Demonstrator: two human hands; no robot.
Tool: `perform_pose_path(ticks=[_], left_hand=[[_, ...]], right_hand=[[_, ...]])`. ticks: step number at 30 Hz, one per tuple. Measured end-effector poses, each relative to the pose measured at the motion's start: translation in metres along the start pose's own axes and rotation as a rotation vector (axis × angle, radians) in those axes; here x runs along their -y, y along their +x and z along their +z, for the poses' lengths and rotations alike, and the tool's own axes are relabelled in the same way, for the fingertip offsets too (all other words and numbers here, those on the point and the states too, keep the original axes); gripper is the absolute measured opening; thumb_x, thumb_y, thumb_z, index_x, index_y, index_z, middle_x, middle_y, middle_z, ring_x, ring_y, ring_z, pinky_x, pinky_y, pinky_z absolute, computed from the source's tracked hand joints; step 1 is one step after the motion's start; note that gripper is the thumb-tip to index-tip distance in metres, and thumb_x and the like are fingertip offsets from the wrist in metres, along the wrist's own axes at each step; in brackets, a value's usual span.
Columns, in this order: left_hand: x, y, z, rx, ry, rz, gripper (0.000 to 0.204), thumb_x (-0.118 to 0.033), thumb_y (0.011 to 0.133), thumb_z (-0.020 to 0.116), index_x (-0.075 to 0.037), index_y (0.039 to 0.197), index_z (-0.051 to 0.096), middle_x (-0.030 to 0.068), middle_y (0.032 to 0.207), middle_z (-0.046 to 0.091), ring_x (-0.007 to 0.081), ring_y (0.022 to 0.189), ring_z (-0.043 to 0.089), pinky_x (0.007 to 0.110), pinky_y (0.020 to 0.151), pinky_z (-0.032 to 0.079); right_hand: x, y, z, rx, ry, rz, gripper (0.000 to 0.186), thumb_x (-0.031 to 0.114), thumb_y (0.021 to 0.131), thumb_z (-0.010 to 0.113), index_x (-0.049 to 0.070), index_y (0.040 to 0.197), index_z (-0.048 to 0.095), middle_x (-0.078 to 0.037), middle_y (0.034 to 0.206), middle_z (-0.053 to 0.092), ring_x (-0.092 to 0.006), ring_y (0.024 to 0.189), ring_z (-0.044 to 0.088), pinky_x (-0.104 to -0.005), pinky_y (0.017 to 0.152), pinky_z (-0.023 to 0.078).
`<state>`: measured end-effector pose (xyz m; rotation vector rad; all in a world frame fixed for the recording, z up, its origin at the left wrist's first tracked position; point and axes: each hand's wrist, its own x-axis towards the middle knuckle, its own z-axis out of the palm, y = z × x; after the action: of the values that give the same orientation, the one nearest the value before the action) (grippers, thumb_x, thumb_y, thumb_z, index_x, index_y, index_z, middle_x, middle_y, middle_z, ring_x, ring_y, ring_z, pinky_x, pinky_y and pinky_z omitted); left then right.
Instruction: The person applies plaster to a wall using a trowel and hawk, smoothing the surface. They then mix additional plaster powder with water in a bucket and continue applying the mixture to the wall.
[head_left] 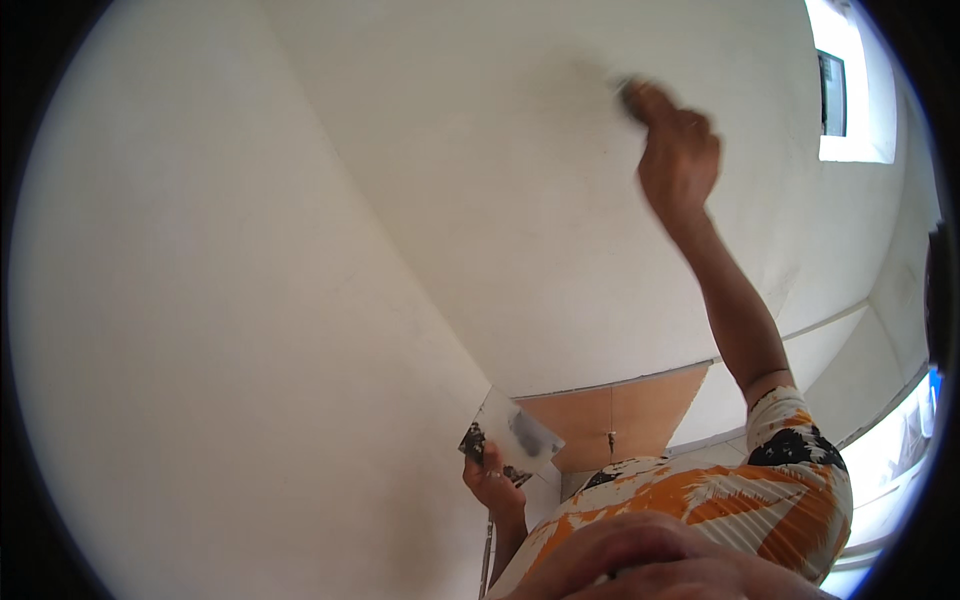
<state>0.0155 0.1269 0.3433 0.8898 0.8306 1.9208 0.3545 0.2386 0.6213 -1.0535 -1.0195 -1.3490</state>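
- Right hand [682, 160] closed around one small dark tool [632, 100], blurred, jutting from the fingertips at the hand's upper left; whether it touches the pale surface [480, 200], I cannot tell
- Left hand [492, 487] gripping one dark-smeared square plate [507, 418] by its lower-left edge, the rest extending up and right
- Beyond: one tan panel [640, 408], one bright window [855, 95]

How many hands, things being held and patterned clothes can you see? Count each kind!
Hands: 2, left hand and right hand
Pale squarish plate: 1
Dark blurred tool: 1
Patterned garment: 1
Total: 5
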Motion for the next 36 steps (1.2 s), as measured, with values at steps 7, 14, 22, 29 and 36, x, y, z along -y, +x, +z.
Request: perform_pose_path(ticks=[7, 14, 22, 29, 36], left_hand=[[0.009, -0.003, -0.005, 0.008, -0.004, 0.011, 0.024, -0.018, 0.097, 0.070, -0.001, 0.112, 0.065, 0.0019, 0.101, 0.068, 0.0134, 0.087, 0.064, 0.031, 0.079, 0.054], [-0.007, -0.011, 0.013, 0.031, -0.163, -0.063, 0.038, -0.026, 0.099, 0.067, 0.001, 0.125, 0.059, 0.0077, 0.112, 0.066, 0.0187, 0.097, 0.064, 0.033, 0.084, 0.054], [-0.040, 0.011, 0.042, 0.017, -0.376, -0.120, 0.048, -0.034, 0.101, 0.063, -0.006, 0.138, 0.050, 0.0088, 0.127, 0.060, 0.0239, 0.113, 0.061, 0.040, 0.093, 0.056], [-0.060, 0.008, 0.099, -0.020, -0.280, -0.394, 0.044, -0.033, 0.102, 0.062, -0.008, 0.136, 0.051, 0.0044, 0.121, 0.063, 0.0182, 0.110, 0.062, 0.036, 0.087, 0.058], [-0.068, -0.002, 0.125, 0.106, -0.323, -0.497, 0.036, -0.031, 0.101, 0.063, -0.009, 0.129, 0.057, 0.0033, 0.117, 0.064, 0.0174, 0.105, 0.064, 0.036, 0.086, 0.057]], right_hand=[[0.071, 0.059, 0.094, 0.039, -0.093, 0.185, 0.057, 0.011, 0.083, 0.064, 0.014, 0.140, 0.057, -0.007, 0.135, 0.056, -0.0310, 0.104, 0.056, -0.0468, 0.076, 0.048], [0.241, -0.033, 0.052, 0.363, 0.236, -0.311, 0.050, 0.009, 0.082, 0.066, 0.016, 0.132, 0.064, -0.005, 0.134, 0.059, -0.0261, 0.102, 0.056, -0.0453, 0.081, 0.046], [0.088, -0.072, -0.096, 0.317, 1.685, 1.206, 0.014, 0.010, 0.101, 0.061, 0.003, 0.113, 0.065, -0.001, 0.115, 0.065, -0.0080, 0.100, 0.059, -0.0272, 0.088, 0.049], [0.091, -0.146, -0.157, 0.599, 1.600, 0.423, 0.034, 0.007, 0.095, 0.066, 0.007, 0.129, 0.061, -0.016, 0.126, 0.064, -0.0303, 0.120, 0.057, -0.0475, 0.103, 0.047], [0.028, -0.139, -0.174, 0.830, 0.935, 0.004, 0.051, -0.008, 0.069, 0.071, 0.012, 0.116, 0.074, -0.009, 0.122, 0.067, -0.0301, 0.112, 0.061, -0.0411, 0.094, 0.053]])
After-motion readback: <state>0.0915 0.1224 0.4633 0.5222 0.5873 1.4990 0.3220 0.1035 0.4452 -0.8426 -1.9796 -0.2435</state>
